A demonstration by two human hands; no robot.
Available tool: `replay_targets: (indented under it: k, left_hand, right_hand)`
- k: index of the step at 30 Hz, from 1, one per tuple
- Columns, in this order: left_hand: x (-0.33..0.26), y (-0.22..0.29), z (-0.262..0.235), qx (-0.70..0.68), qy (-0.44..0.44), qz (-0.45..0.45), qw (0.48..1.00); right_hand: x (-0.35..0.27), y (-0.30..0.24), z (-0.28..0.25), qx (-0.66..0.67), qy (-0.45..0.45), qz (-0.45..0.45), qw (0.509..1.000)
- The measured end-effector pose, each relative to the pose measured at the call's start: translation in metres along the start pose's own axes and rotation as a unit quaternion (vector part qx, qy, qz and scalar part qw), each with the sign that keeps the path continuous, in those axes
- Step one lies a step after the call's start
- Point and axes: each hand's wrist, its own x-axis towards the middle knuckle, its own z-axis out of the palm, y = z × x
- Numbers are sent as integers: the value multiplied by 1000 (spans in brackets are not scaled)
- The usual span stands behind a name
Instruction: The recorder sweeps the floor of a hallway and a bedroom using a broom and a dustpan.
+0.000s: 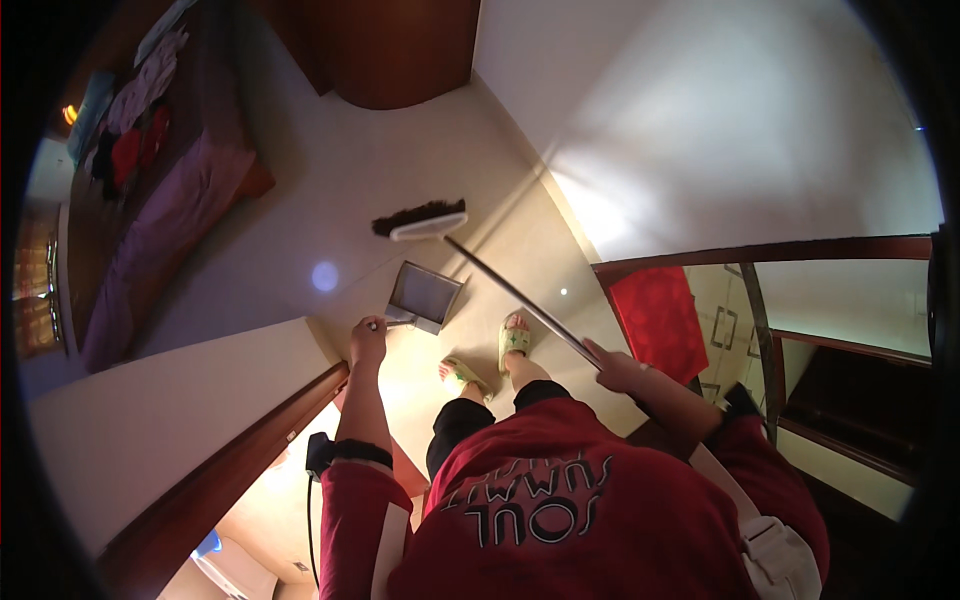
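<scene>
My left hand [368, 342] is closed around the handle of a grey dustpan [426, 290], which is low over the tiled floor in front of my feet; whether it touches the floor I cannot tell. My right hand [618, 370] grips the long metal stick of a broom [515, 292]. That stick slants away to the far left, down to a white broom head with dark bristles [420, 218]. The head lies just beyond the dustpan's far edge, apart from it. No dirt can be made out in the pan.
At the far left stands a bed [170, 215] with clothes heaped on it. A rounded wooden cabinet [400, 55] is at the back. A white wall [740, 130] and a red mat [660, 322] are on the right, a wood-edged wall [190, 420] on the left.
</scene>
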Motion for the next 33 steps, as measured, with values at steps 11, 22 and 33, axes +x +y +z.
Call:
replay_targets:
  k: [11, 22, 33]
  left_hand:
    - [-58, -71, -1, -58, -1, -53, 997]
    - [-108, -163, -23, -37, -38, 36, 998]
    - [-131, -136, -19, -208, -150, -93, 962]
  right_hand:
    - [-105, 13, 102, 156, -199, 78, 964]
    - [-136, 69, 177, 174, 60, 127, 975]
    - [-117, 43, 278, 265, -106, 34, 958]
